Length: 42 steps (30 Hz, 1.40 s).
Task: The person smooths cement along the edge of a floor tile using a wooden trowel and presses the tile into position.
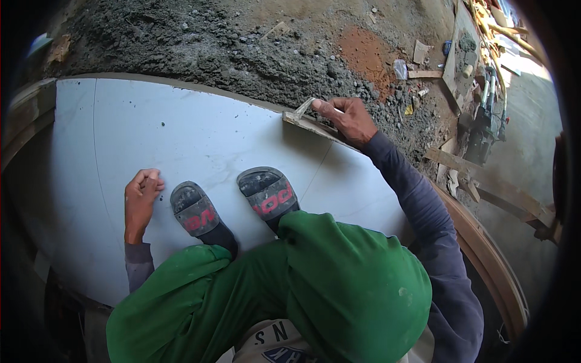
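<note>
My right hand (pixel 351 123) grips the handle of a flat, cement-crusted trowel (pixel 302 124) at the far edge of the white marbled tile surface (pixel 133 145). My left hand (pixel 140 196) is down at the tiles on the left, fingers curled together; what they hold, if anything, I cannot make out. Between my hands are my feet in dusty dark slides (pixel 266 190) with red lettering, below green-trousered knees. Thin seam lines cross the tiles, which carry a few small dark crumbs.
Beyond the tiles lies rough grey mortar and rubble (pixel 200 48) with reddish powder (pixel 363 54). At right are wooden boards (pixel 484 181), pipes, a dark power tool (pixel 484 139) and a concrete floor (pixel 526 103). Wooden frames (pixel 27 115) edge the tiles at both sides.
</note>
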Each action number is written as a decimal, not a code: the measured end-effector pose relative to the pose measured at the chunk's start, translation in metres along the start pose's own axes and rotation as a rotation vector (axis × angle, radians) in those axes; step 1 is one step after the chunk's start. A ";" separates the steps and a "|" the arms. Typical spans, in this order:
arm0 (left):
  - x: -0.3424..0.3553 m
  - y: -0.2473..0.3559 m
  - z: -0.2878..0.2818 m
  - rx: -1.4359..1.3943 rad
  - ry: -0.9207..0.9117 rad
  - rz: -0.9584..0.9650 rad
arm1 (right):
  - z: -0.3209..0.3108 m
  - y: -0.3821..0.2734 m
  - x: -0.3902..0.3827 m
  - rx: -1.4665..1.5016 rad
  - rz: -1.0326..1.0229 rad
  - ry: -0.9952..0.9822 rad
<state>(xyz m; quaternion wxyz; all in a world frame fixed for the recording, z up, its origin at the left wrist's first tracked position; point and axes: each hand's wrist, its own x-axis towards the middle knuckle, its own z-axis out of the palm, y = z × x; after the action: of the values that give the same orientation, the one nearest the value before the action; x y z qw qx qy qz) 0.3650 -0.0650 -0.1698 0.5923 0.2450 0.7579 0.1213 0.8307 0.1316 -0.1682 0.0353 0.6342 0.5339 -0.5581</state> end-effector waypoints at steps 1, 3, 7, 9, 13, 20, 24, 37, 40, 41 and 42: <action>0.001 0.000 -0.012 0.004 0.057 -0.012 | 0.003 0.003 0.002 0.016 -0.011 0.025; 0.005 -0.010 -0.033 0.009 0.106 -0.026 | -0.007 0.036 -0.005 -0.022 0.054 0.052; 0.002 -0.024 -0.053 -0.028 0.251 -0.096 | -0.041 0.066 -0.033 -0.113 0.195 0.110; 0.005 -0.019 -0.052 -0.048 0.248 -0.093 | -0.036 0.063 -0.034 -0.116 0.221 0.105; 0.015 -0.002 -0.040 -0.035 0.124 -0.060 | 0.002 0.004 -0.007 -0.004 0.097 0.055; -0.006 -0.023 -0.065 -0.006 0.255 -0.132 | -0.046 0.060 -0.030 -0.144 0.272 0.070; -0.007 -0.010 -0.046 -0.043 0.168 -0.114 | -0.013 0.033 -0.008 0.003 0.093 0.064; -0.021 -0.012 -0.050 -0.010 0.175 -0.133 | -0.010 0.025 -0.006 0.009 0.139 0.047; -0.015 -0.002 -0.046 -0.003 0.079 -0.101 | 0.026 -0.010 0.040 0.047 0.011 -0.017; -0.015 -0.003 -0.049 0.001 0.075 -0.099 | 0.032 -0.014 0.045 0.064 0.010 -0.066; -0.018 -0.004 -0.054 0.019 0.114 -0.101 | 0.030 -0.007 0.042 0.071 0.006 -0.070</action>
<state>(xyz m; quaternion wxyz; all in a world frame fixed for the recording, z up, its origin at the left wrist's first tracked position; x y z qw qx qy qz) 0.3153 -0.0716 -0.1416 0.5514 0.2047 0.8028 0.0979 0.7976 0.1421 -0.2076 0.0332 0.6169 0.5102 -0.5983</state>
